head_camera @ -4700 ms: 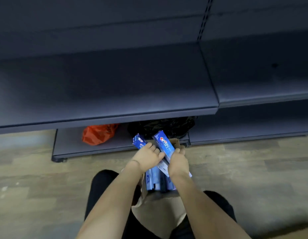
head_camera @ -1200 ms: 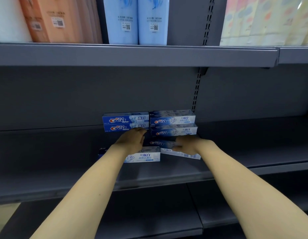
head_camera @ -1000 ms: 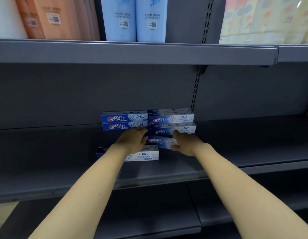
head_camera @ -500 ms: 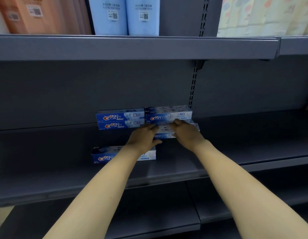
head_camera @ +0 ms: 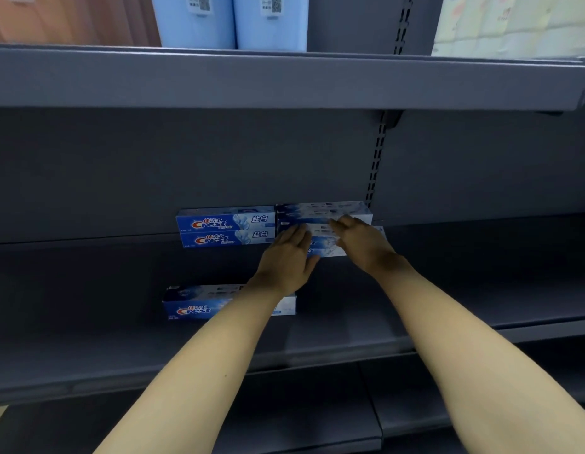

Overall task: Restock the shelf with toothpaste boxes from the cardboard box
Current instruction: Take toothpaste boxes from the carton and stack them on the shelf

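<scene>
At the back of the shelf (head_camera: 317, 342): squaring right-hand stack (head_camera: 323, 213), left hand (head_camera: 289, 257) and right hand (head_camera: 363, 244) both flat-fingered, pressing, gripping nothing; advising even pressure, keeping edges flush.

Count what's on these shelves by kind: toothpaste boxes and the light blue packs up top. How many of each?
toothpaste boxes: 6 (2 stacked at back left, 3 under the hands at back right, 1 alone in front)
light blue packs: 2
Total: 8
The orange and pale patterned packs on the upper shelf are cut off by the frame, so they are not counted.
</scene>
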The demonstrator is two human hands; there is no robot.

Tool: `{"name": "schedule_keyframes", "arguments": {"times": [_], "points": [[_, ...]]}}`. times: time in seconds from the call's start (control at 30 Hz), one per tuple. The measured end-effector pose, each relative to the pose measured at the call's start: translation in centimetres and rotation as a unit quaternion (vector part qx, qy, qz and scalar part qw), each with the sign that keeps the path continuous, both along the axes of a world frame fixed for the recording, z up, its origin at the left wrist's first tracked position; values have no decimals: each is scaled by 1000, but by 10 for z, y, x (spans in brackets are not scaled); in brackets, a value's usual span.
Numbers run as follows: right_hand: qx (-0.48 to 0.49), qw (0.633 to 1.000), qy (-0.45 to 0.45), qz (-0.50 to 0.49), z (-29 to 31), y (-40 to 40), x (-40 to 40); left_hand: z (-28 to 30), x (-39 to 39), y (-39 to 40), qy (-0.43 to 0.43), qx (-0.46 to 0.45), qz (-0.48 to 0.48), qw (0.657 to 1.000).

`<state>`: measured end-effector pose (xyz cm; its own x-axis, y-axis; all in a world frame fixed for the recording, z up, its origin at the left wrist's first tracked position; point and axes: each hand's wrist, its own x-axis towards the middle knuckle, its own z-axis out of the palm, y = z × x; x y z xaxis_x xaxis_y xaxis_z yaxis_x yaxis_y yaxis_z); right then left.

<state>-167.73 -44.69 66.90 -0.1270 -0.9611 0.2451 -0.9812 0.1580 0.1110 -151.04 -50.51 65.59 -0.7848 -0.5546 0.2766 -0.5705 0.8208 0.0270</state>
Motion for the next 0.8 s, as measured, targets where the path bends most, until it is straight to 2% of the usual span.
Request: {"name": "schedule_keyframes", "arguments": {"times": [0.37,0.7,0.8], "points": [[-26,999,-10,27,-6,-15,-8,4,-9,-10,-17,21,8,1000],[17,999,-9,-34,-6,-34,-10,16,-6,-26,-25,96,-21,995],[-8,997,-24,-72,-3,-32,1,18,10,-32,-43,69,-16,997]]}}
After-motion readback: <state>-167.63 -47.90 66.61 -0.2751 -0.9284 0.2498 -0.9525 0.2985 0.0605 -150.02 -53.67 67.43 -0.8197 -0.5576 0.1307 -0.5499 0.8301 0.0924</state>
